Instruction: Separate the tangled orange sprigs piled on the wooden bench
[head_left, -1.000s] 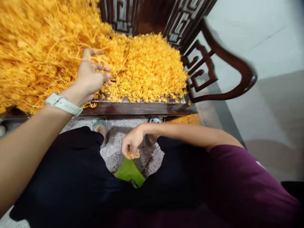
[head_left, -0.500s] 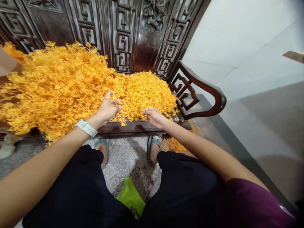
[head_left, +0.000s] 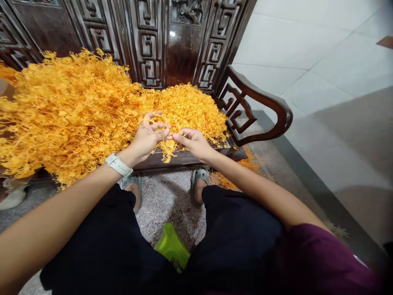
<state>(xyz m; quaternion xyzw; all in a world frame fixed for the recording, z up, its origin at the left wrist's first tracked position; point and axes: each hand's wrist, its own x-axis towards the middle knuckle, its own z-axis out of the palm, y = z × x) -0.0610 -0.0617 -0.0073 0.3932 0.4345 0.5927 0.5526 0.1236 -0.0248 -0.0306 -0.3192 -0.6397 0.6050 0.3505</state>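
- Heap of orange dried sprigs (head_left: 76, 114) covers the seat of a dark carved wooden bench (head_left: 184, 160).
- Left hand (head_left: 147, 139), wearing a white watch (head_left: 118, 165): fingers spread apart among the sprigs, above the bench's front edge.
- Right hand (head_left: 193, 143): fingers together, pinching sprigs, just beside the left hand.

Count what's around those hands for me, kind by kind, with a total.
Hands: 2 (left hand, right hand)
Orange sprig heap: 1
Grey sandals: 2
White wristwatch: 1
Carved dark wood bench: 1
Green plastic object: 1
Total: 8
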